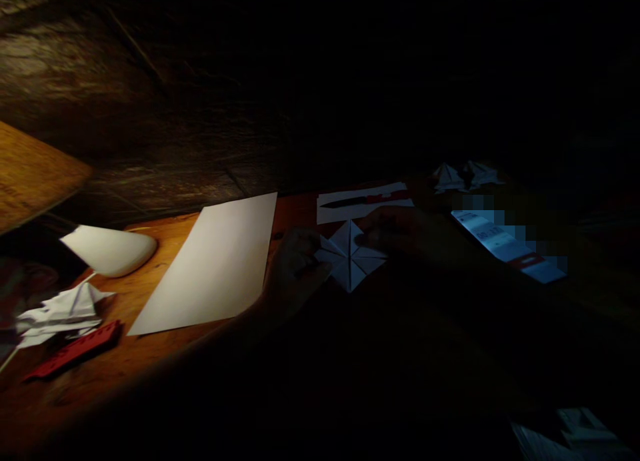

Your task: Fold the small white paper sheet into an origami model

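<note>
A white sheet folded into a star-like origami shape [350, 261] with creases meeting at its middle is held in the centre of the head view. My left hand [300, 257] pinches its left point between thumb and fingers. On the upper right edge, my right hand [395, 231] grips the paper, though deep shadow hides most of its fingers. Just behind the hands, a knife [367, 199] with a dark blade and red handle lies on some white paper [335, 214]. A large plain paper sheet [210, 267] lies left of my left hand.
A lit phone [505, 244] lies to the right, with folded paper pieces [467, 176] behind it. At the left are a lamp base [110, 249], a folded paper figure [70, 311] and a red ruler-like strip [75, 351]. More paper [575, 434] sits at bottom right.
</note>
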